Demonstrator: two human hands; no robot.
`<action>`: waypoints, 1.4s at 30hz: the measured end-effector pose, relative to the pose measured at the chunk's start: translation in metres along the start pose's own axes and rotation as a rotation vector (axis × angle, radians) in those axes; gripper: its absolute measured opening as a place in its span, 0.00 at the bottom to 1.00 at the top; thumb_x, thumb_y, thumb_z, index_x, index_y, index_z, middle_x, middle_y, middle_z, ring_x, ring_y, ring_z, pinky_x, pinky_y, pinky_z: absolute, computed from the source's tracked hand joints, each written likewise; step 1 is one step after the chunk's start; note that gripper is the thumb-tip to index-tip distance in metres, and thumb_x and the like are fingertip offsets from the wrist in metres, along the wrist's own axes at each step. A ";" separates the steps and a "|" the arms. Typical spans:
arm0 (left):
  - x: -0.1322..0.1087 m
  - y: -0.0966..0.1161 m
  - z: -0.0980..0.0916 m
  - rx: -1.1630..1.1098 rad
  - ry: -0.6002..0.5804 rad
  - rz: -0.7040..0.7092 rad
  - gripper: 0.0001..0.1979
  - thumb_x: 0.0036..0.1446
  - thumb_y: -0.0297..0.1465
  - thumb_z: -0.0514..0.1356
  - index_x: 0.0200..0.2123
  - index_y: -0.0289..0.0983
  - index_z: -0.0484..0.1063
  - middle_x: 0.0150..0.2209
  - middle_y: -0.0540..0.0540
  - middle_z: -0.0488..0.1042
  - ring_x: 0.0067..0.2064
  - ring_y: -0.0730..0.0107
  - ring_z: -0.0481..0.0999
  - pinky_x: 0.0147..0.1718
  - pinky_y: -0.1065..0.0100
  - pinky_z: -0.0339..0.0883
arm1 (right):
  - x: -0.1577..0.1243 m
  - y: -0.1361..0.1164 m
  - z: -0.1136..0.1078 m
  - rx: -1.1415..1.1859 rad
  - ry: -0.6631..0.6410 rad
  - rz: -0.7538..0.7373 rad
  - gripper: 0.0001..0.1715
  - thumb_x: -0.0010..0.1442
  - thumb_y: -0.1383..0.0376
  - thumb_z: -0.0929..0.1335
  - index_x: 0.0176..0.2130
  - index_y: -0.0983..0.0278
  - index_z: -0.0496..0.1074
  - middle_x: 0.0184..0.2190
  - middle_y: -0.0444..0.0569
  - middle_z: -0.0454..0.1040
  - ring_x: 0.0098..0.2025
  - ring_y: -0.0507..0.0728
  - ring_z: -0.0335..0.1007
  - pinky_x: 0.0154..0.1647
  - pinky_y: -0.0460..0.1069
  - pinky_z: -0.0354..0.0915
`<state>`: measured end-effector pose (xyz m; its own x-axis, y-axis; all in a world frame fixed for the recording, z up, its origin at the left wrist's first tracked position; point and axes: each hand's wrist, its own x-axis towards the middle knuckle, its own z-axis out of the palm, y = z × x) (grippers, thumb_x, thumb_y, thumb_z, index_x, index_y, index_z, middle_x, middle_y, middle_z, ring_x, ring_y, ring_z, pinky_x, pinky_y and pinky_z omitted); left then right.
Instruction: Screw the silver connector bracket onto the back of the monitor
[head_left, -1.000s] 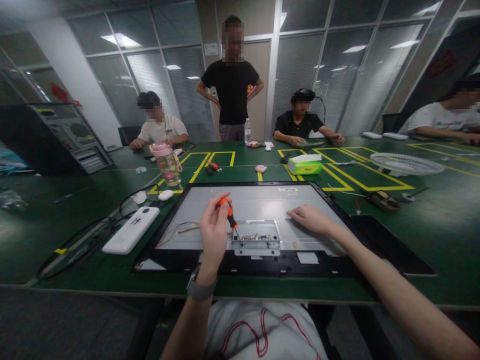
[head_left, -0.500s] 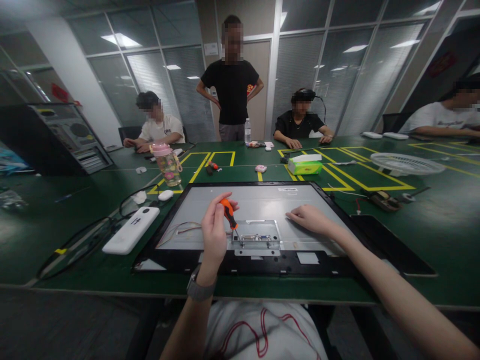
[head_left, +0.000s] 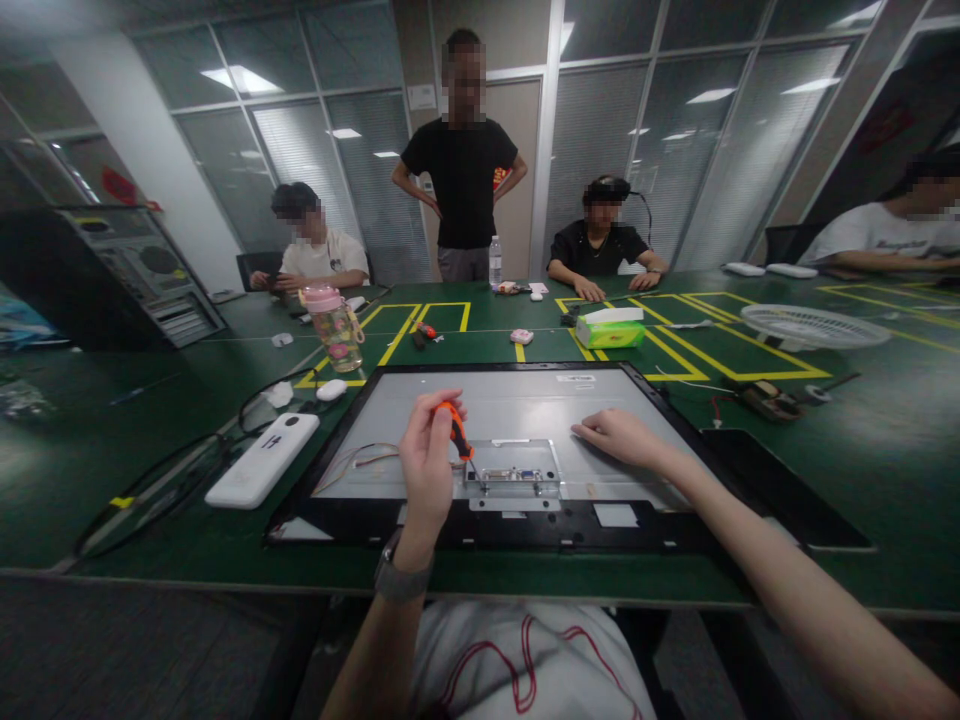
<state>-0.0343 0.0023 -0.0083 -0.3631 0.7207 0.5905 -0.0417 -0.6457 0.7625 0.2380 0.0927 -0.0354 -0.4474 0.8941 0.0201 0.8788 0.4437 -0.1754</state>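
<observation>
My left hand (head_left: pixel 427 455) is closed around the orange-and-black handle of a screwdriver (head_left: pixel 460 437). The tool leans, its shaft reaching down to the left end of a metal bracket with connector ports (head_left: pixel 517 478). That bracket sits on the grey metal back of a black-framed display panel (head_left: pixel 510 400), which lies flat on the table. My right hand (head_left: pixel 619 437) rests on the panel, right of the bracket, fingers loosely extended to the left and no object visible in it. Thin wires (head_left: pixel 367 455) lie on the panel left of the bracket.
Left of the panel are a white power bank (head_left: pixel 264 462), black cables (head_left: pixel 150 500) and a drink bottle (head_left: pixel 334 330). A tissue pack (head_left: pixel 610 328) stands beyond it; a black flat panel (head_left: pixel 787 490) lies at right. Several people are across the table.
My left hand has shifted slightly left and turned a little with the screwdriver; its tip now sits slightly further right on the bracket. My right hand stays in place.
</observation>
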 end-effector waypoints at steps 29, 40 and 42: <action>0.001 -0.002 -0.001 0.055 -0.014 0.001 0.11 0.59 0.37 0.62 0.42 0.38 0.75 0.35 0.47 0.71 0.33 0.74 0.73 0.35 0.73 0.69 | 0.000 0.001 0.001 0.020 -0.001 -0.007 0.27 0.67 0.56 0.58 0.21 0.64 0.68 0.20 0.52 0.71 0.23 0.55 0.62 0.26 0.48 0.46; 0.000 0.001 0.001 0.003 -0.053 -0.033 0.13 0.63 0.38 0.58 0.45 0.38 0.74 0.35 0.48 0.72 0.35 0.74 0.74 0.34 0.74 0.69 | 0.001 0.003 0.004 0.027 0.014 -0.018 0.26 0.67 0.57 0.59 0.21 0.64 0.66 0.20 0.52 0.71 0.23 0.55 0.62 0.26 0.49 0.46; 0.000 -0.001 0.001 -0.036 -0.048 -0.045 0.13 0.64 0.39 0.56 0.46 0.38 0.74 0.36 0.47 0.72 0.36 0.73 0.75 0.37 0.72 0.69 | 0.001 0.004 0.004 0.032 0.018 -0.017 0.26 0.67 0.57 0.59 0.21 0.63 0.67 0.20 0.52 0.72 0.23 0.56 0.62 0.27 0.49 0.46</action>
<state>-0.0337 0.0030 -0.0084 -0.3148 0.7598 0.5689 -0.0902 -0.6206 0.7789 0.2404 0.0952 -0.0401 -0.4586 0.8877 0.0409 0.8654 0.4566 -0.2066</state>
